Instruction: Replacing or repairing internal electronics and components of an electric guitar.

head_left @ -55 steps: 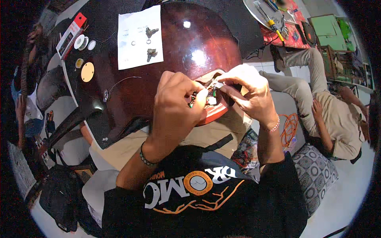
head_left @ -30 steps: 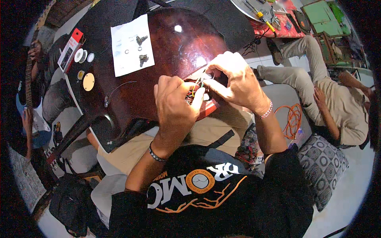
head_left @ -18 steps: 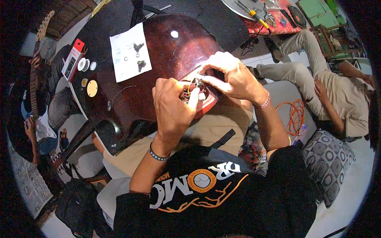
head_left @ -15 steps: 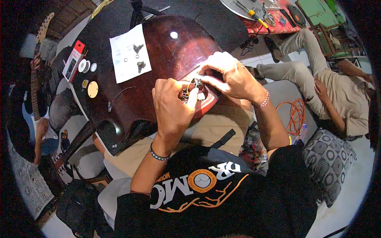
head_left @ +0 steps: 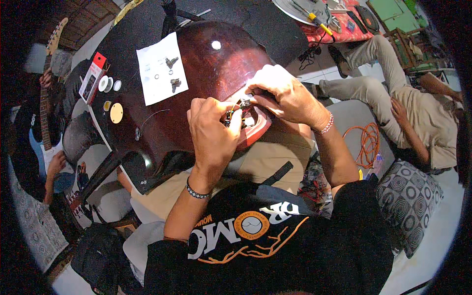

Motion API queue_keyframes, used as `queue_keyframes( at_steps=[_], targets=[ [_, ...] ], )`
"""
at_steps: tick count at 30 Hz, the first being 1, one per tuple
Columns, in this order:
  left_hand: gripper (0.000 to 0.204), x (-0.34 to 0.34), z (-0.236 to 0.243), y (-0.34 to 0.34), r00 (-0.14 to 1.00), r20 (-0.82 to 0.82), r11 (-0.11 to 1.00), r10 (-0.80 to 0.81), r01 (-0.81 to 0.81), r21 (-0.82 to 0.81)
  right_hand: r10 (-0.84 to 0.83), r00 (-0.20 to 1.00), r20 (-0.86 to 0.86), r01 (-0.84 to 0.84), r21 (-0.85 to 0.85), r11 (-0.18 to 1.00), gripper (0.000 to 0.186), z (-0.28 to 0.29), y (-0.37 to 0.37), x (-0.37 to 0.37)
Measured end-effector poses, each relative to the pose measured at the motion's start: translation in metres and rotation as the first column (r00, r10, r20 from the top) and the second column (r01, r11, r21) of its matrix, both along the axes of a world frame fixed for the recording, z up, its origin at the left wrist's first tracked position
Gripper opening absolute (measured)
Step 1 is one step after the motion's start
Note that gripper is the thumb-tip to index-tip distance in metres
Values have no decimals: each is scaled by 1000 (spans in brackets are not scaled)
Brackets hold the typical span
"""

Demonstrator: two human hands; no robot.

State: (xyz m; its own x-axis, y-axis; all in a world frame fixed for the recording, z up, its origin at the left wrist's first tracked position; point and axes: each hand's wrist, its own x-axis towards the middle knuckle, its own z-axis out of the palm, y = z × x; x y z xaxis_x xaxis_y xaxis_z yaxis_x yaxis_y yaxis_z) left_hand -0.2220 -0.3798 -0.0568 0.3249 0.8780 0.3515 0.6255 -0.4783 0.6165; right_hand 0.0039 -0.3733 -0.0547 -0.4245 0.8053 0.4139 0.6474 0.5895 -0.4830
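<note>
A glossy dark red-brown electric guitar body [head_left: 211,69] lies in front of me, its back facing up. Near its right edge is an open cavity with a pale, reddish rim [head_left: 258,132], packed with thin wires [head_left: 229,116]. My left hand [head_left: 211,128] is over the cavity's left side, thumb and forefinger pinched at the wires. From the right, my right hand [head_left: 290,96] reaches in, fingers closed around a small metal electronic part [head_left: 245,103]. The part sits between both hands' fingertips, which hide much of it and of the cavity.
On the guitar, a white paper sheet [head_left: 152,88] carries small dark parts [head_left: 175,83]; nearby are a round cream cover [head_left: 116,113], wire spools [head_left: 103,83] and a red-and-white box [head_left: 92,77]. A yellow-handled soldering iron [head_left: 319,23] lies at far right. Two people sit nearby, one holding a guitar [head_left: 45,118].
Both hands stay almost in place over the cavity, with only slight finger movement. At the left, the other person's lower hand has shifted on their guitar.
</note>
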Motion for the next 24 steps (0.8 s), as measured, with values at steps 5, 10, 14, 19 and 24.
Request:
queue_keyframes(
  at_steps=[5, 10, 14, 19, 24],
  targets=[
    [16, 0, -1, 3, 1000, 16, 999, -8, 9, -36, -7, 1000, -11, 8, 34, 999, 17, -4, 1, 1],
    [17, 1, 0, 2, 1000, 14, 997, 6, -5, -75, -12, 1000, -1, 12, 28, 1000, 18, -2, 1, 0],
    [18, 2, -2, 2, 1000, 26, 999, -9, 10, -34, 9, 1000, 15, -9, -9, 1000, 19, 2, 0, 0],
    [21, 3, 5, 1, 998, 56, 998, -1, 5, -65, 11, 999, 44, -11, 0, 1000, 20, 6, -1, 1],
    [15, 11, 5, -1, 962, 270, 977, 26, 33, -212, 24, 999, 37, -22, -53, 998, 20, 10, 3, 4]
  ],
)
